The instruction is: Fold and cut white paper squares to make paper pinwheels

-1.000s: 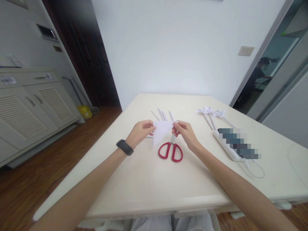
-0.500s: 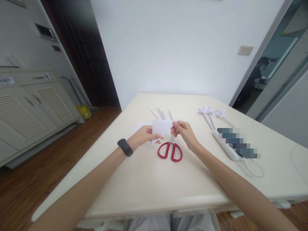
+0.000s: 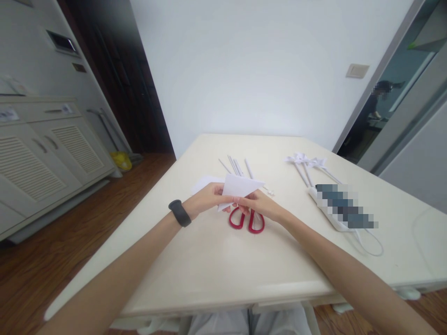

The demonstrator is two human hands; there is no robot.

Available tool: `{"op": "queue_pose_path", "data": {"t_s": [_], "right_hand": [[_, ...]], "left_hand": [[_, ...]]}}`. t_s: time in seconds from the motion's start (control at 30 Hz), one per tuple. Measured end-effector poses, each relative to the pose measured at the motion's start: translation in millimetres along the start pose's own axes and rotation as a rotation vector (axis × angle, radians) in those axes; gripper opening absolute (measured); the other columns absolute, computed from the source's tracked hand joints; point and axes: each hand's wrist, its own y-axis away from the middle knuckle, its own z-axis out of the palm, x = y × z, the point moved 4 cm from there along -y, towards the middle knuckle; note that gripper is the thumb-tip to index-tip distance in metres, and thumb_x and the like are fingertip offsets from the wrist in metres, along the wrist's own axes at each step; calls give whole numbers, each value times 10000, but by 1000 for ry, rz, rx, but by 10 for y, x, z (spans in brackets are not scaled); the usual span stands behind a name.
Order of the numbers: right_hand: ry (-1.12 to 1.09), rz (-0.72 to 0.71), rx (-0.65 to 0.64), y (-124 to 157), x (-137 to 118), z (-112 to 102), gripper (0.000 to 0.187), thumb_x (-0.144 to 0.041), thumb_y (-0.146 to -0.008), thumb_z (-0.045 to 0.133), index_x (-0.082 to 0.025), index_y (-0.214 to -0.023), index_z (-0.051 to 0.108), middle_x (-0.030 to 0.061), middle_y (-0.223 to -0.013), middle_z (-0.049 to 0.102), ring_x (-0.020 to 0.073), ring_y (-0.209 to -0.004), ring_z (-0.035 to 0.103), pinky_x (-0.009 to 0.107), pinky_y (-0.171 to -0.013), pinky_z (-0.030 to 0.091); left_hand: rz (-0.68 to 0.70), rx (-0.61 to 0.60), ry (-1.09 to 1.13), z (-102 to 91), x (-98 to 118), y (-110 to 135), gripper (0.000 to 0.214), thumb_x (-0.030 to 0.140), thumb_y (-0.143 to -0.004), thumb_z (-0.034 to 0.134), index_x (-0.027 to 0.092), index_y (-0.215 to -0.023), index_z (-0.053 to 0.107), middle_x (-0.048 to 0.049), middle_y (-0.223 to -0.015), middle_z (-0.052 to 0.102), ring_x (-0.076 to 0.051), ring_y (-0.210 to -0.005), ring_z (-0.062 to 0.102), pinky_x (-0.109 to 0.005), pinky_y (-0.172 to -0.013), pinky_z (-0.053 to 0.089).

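Note:
A folded piece of white paper (image 3: 239,185), roughly triangular with a point to the right, is held above the table. My left hand (image 3: 211,196) pinches its lower left part, thumb in front. My right hand (image 3: 260,203) grips its lower edge, the thumb close to the left thumb. Just below lie red-handled scissors (image 3: 256,225) on the table, their blades hidden by my right hand. More white paper (image 3: 205,182) lies behind my left hand. Several thin white sticks (image 3: 233,164) rest beyond the held paper.
The cream table (image 3: 209,260) meets a white wall. On the right, white paper pinwheels (image 3: 305,162) on sticks lie near a white case (image 3: 328,211) with a blurred dark top and a cord loop (image 3: 375,246). A person (image 3: 375,100) is visible through the doorway.
My right hand has moved from the paper's right corner down and left to its lower edge, near my left thumb. The paper's right point now sticks out free.

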Motion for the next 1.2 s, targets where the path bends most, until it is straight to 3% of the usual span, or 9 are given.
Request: {"op": "queue_pose_path", "data": {"t_s": [0.23,0.37,0.6,0.77,1.03,1.2], "right_hand": [[-16,-12,99,-13,30,-71,355,-399,-821,498,-142,-581,547,-5,-513,509,103,-491,462,244,-532,379],[-61,-47,149,-15,-15,-104,356,-398,-830,489,-145,-587,547,-3,-530,505,106,-489,460,253,-547,393],[-88,-50,43,9,-76,-48,409,-387,-872,417,-141,-570,543,-2,-533,494,100,-496,450,253,-573,391],[-166,-57,42,11,-85,-38,324,-337,-858,437,-141,-632,562,5,-609,513,101,-507,452,257,-561,402],[-217,-86,12,17,-108,-21,339,-320,-870,428,-135,-624,570,27,-632,523,137,-622,523,255,-578,417],[-238,-110,-18,19,-156,10,313,-325,-872,421,-132,-696,593,70,-769,603,149,-668,556,263,-590,437]], "left_hand": [[-18,43,-8,-31,-10,1,256,334,-718,595,156,-900,621,-48,-774,639,-143,-614,567,-274,-583,465],[-27,82,14,-45,-5,8,212,358,-724,601,158,-792,613,-14,-669,600,-124,-574,551,-246,-551,449],[39,122,-6,-62,-18,-12,183,338,-751,595,155,-747,606,8,-596,564,-112,-546,517,-237,-538,419],[86,113,15,-28,-10,-13,188,333,-762,587,146,-756,609,-10,-641,594,-112,-553,523,-243,-552,427],[126,53,35,38,47,14,181,309,-773,584,148,-853,600,-40,-751,631,-129,-606,552,-255,-570,448],[135,75,109,46,61,27,155,287,-787,580,142,-841,564,-21,-704,613,-115,-588,550,-227,-539,439]]}}
